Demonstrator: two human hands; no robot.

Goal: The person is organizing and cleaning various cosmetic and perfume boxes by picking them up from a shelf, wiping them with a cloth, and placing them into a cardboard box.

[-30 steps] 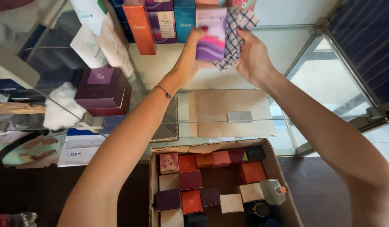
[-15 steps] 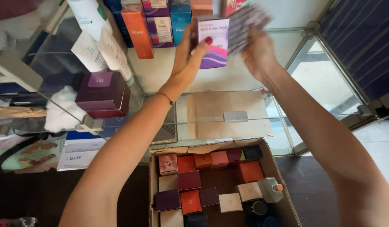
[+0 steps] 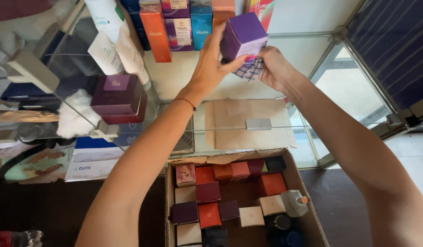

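Observation:
My left hand (image 3: 210, 64) grips a purple box (image 3: 242, 34), tilted with its top turned toward me, above a glass shelf (image 3: 175, 77). My right hand (image 3: 274, 68) is closed on a checked cloth (image 3: 249, 69) and presses it against the underside of the box. Behind the box, a row of upright boxes stands on the shelf: an orange box (image 3: 155, 31), a purple and white box (image 3: 177, 25) and a blue box (image 3: 201, 20).
A cardboard box (image 3: 305, 183) of several small red, purple and cream boxes sits below my arms. A dark maroon box (image 3: 118, 98) and white tubes (image 3: 114, 39) stand at left. A brown paper envelope (image 3: 245, 123) lies under the glass. Glass panels and metal frame at right.
The purple box has come down from the row and tilted toward me. My right hand with the cloth has moved from beside the box to beneath it.

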